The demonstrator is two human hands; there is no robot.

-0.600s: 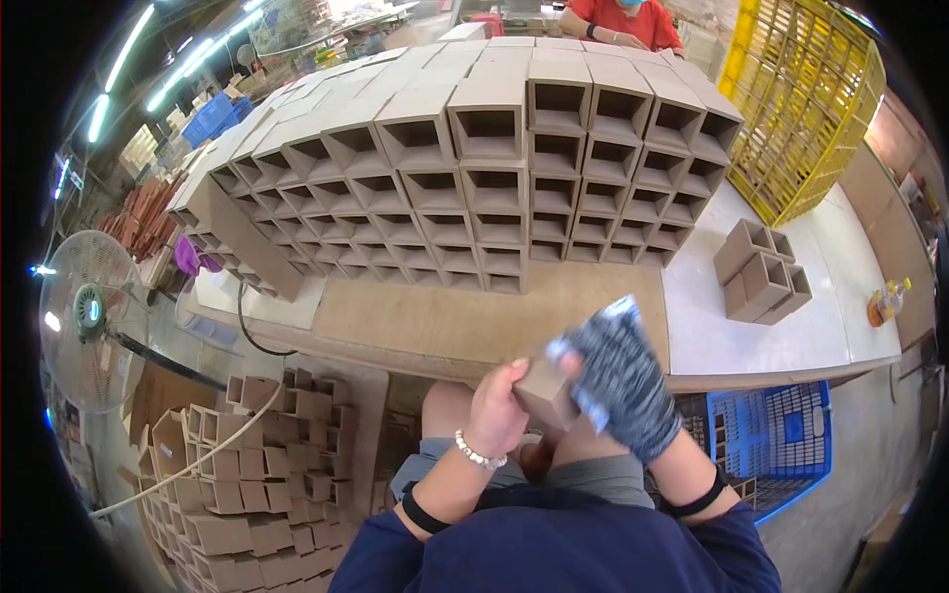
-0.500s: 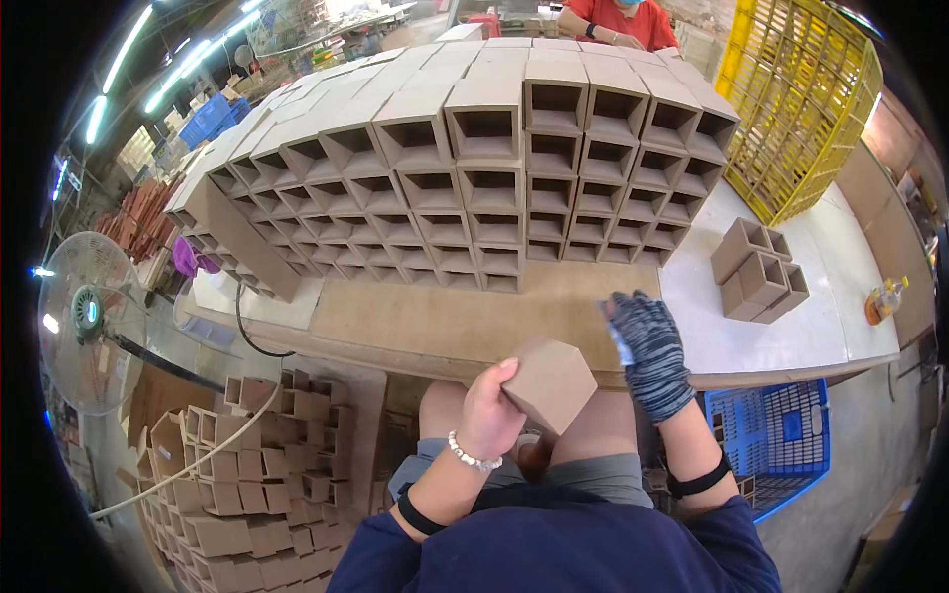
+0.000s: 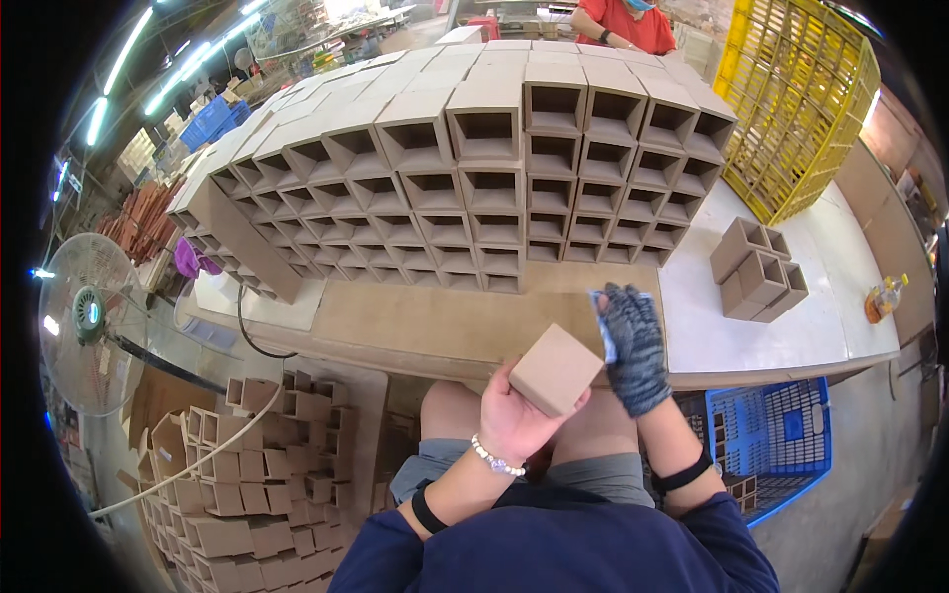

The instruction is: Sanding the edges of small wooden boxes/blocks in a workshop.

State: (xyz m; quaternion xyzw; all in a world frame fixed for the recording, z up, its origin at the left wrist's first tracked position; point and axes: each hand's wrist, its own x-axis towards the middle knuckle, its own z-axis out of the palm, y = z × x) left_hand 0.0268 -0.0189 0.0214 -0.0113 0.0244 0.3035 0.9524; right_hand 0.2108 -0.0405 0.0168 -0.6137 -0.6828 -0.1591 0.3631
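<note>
Above my lap, at the table's front edge, my left hand point(image 3: 516, 423) is closed around a small brown cardboard box point(image 3: 559, 368). The box is tilted, with smooth faces turned up and toward me. Just right of it, my right hand point(image 3: 635, 346), in a grey-black knitted glove, grips a thin pale-blue folded sheet point(image 3: 600, 328); cloth or paper, I cannot tell. The sheet's edge is close to the box's right corner. Beyond both hands rises a wide stack of open-ended cardboard boxes point(image 3: 494, 222) in rows.
Several boxes point(image 3: 756, 277) sit on the white tabletop at right, near a bottle of amber liquid point(image 3: 885, 298). A yellow crate point(image 3: 791, 109) stands behind. Below are a blue crate point(image 3: 771, 445) and piled boxes point(image 3: 247, 474). A fan point(image 3: 91, 311) is at left; a person in red point(image 3: 628, 25) works opposite.
The box in my left hand has turned, rising slightly to the right. My gloved right hand has moved left toward it, and more of the pale-blue sheet shows.
</note>
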